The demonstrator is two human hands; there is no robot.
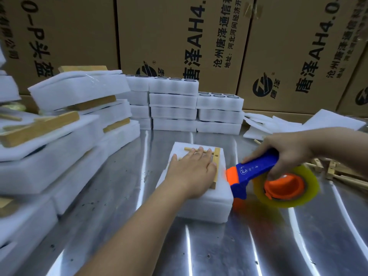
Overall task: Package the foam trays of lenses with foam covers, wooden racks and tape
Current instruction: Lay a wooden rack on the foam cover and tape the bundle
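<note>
A white foam package [207, 204] lies on the metal table in the middle, with a wooden rack [216, 166] on top of it. My left hand [191, 168] presses flat on the rack and foam, fingers straight. My right hand [286, 150] grips the blue handle of a tape dispenser [256, 172] with an orange head and a yellowish tape roll [286, 186]. The dispenser's orange end sits against the package's right edge.
Finished foam packs with wooden racks [65, 124] pile up at the left. Stacked foam trays of lenses [185, 104] stand behind. Loose foam covers [278, 124] and wooden racks [338, 172] lie at the right. Cardboard boxes [179, 36] wall the back.
</note>
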